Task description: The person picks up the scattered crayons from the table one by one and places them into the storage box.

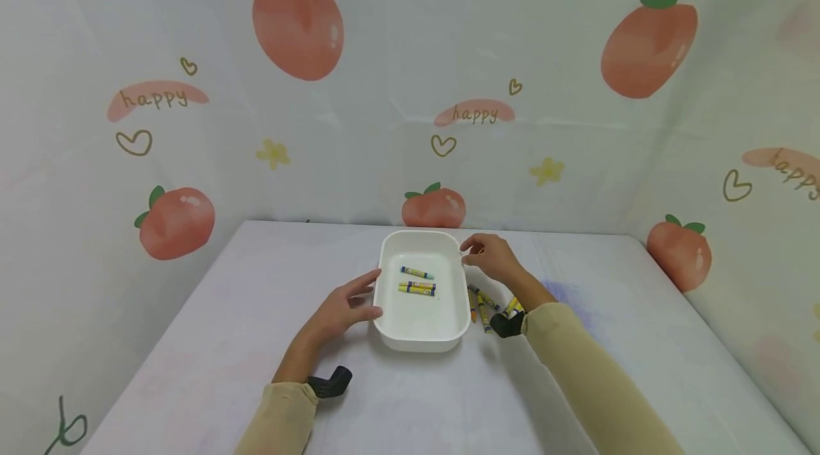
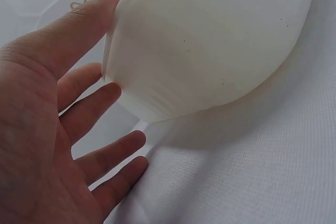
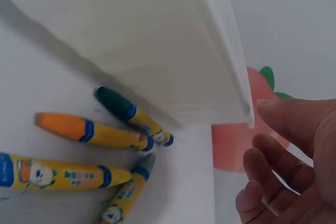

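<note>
In the head view a white plastic tray (image 1: pixel 421 345) holds several crayons, a light teal one (image 1: pixel 416 273) above a yellow pair (image 1: pixel 418 289). My left hand (image 1: pixel 338 309) is at the tray's left side, thumb and fingers spread, fingertips right at the rim; the left wrist view shows them against the tray's outer wall (image 2: pixel 210 51). Beyond the right rim my right hand (image 1: pixel 492 257) has its thumb close to the tray's edge and its fingers loosely bent. Nothing shows between its fingers in the right wrist view.
Right of the tray lie loose crayons: dark green (image 3: pixel 118 103), orange (image 3: pixel 63 125), yellow (image 3: pixel 63 173) and grey-tipped (image 3: pixel 126 192). A white cloth covers the table (image 1: pixel 256 284). Behind it hangs a curtain (image 1: pixel 384 35) printed with peaches.
</note>
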`<state>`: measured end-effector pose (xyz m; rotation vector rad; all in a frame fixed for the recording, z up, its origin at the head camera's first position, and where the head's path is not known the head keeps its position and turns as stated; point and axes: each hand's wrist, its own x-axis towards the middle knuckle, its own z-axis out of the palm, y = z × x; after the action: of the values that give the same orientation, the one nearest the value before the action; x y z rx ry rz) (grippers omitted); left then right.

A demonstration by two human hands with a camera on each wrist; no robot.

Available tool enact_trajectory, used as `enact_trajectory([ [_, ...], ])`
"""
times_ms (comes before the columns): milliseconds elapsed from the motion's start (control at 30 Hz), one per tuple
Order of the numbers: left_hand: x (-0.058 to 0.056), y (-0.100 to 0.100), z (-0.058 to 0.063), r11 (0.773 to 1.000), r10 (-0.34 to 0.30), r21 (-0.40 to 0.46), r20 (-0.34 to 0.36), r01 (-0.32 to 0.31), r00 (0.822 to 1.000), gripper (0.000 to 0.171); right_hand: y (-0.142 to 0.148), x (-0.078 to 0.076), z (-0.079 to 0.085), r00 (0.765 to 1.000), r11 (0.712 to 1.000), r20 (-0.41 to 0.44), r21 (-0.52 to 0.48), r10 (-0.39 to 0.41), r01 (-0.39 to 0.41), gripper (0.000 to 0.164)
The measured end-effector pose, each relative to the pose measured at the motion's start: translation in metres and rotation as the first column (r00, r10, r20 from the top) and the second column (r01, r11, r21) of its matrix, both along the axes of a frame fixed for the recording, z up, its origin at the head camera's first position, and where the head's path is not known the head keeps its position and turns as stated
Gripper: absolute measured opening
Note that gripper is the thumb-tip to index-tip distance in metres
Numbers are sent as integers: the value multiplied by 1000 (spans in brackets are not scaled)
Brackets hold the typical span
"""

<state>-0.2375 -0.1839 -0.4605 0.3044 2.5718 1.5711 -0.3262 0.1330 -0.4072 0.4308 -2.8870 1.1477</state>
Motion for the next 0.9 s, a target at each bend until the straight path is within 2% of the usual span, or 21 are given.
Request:
enact_trajectory([
  [367,2,0,1,1000,-5,-7,-9,5,1000,75,14,7,-12,1000,1000,3,3,8,-8,23],
  [667,0,0,1,1000,-6,-2,-2,6,1000,76,21,10,-22,995,1000,102,29,4,-7,26],
  [900,0,-1,0,1000,-9,-6,-10,9,1000,76,26,10,-28,991,994,129,98,28,-40,25],
])
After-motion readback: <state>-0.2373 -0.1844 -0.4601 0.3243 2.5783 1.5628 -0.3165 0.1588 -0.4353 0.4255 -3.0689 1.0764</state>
